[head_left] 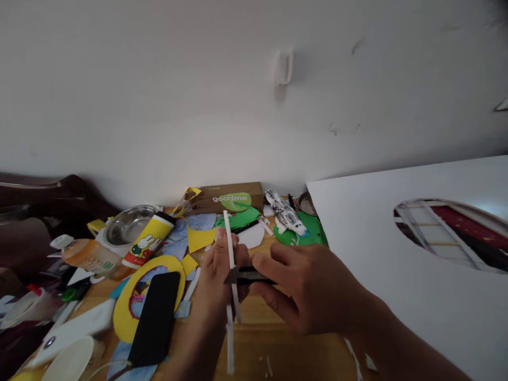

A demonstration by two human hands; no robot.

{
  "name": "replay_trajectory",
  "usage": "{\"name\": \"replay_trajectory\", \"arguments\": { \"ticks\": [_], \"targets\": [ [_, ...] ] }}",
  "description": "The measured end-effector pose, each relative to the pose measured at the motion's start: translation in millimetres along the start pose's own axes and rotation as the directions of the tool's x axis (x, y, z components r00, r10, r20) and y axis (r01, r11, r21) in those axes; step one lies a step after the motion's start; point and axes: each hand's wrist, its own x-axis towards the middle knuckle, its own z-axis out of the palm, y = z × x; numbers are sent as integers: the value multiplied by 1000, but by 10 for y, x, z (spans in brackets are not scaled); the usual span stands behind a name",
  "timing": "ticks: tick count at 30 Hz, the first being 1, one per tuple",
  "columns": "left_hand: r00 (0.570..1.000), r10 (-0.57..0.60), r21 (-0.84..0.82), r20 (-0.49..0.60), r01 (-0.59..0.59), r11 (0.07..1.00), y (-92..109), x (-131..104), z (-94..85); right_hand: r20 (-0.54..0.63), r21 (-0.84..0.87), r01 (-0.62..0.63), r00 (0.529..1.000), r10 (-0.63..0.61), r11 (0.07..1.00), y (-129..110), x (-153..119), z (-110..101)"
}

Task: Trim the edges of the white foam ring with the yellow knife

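One big white board (357, 222) fills the right side, next to a wooden table (293, 349) with paper pieces, a box (202, 200) and a dark phone (154, 317) on it. Over the table, the person's right hand (307, 288) is curled tightly round the dark handle of a small knife (254, 276), and the left hand (214, 270) has narrowed to a pinch on a slim white strip (230, 243).

The strip seems very light, perhaps foam or thick card: stiff enough to stand straight above the fingers, yet likely to bend or snap if squeezed hard or pushed sideways. It looks dry rather than slippery, so a light pinch on its flat sides, clear of the blade, should serve best. The knife is probably firmer and somewhat heavier, and is best held by its handle.

As for position, the strip runs upright between the two hands, touching the left one, with its top end rising past the thumb; the right hand is just beside it. Another white length (230, 344) shows below, and whether it is joined on cannot be told. Smallest of all, the blade (230, 275) crosses the strip, though how deep it bites is unclear
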Motion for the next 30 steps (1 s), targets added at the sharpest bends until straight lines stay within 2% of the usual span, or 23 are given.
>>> {"name": "replay_trajectory", "arguments": {
  "ticks": [4, 9, 11, 16, 19, 22, 24, 25, 27, 28, 30],
  "targets": [
    [996, 86, -75, 28, -84, 994, 43, 22, -40, -42, -16, 5, 999, -6, 1000, 28, -1, 14],
    [985, 139, -138, 104, -124, 983, 96, 78, -139, -261, -17, 22, 965, -26, 1000, 101, 10, 11],
    [980, 161, -145, 117, -143, 979, 100, 88, -148, -291, 7, 63, 955, -58, 998, 110, 17, 17],
    [981, 177, -94, 82, -169, 981, 29, 60, -81, -277, 13, 132, 953, -124, 991, 48, 35, 59],
    [979, 202, 32, -39, -201, 979, -56, 31, -31, -318, 67, 105, 945, -78, 992, -34, 30, 122],
    [955, 264, 129, -134, -248, 960, -124, 28, -24, -297, 375, 41, 952, 78, 926, -133, 29, 236],
    [930, 335, 157, -151, -312, 937, -153, 42, -46, -299, 602, 29, 935, 192, 798, -190, 50, 307],
    [904, 393, 199, -169, -360, 912, -166, 52, -60, -303, 685, 43, 925, 231, 727, -211, 68, 331],
    [831, 516, 305, -207, -446, 841, -193, 71, -86, -314, 774, 81, 910, 271, 627, -237, 108, 358],
    [802, 557, 348, -218, -469, 812, -206, 78, -93, -327, 788, 96, 902, 282, 608, -244, 124, 366],
    [785, 580, 380, -217, -479, 791, -224, 86, -94, -373, 770, 116, 880, 295, 627, -256, 140, 387]
  ]
}}
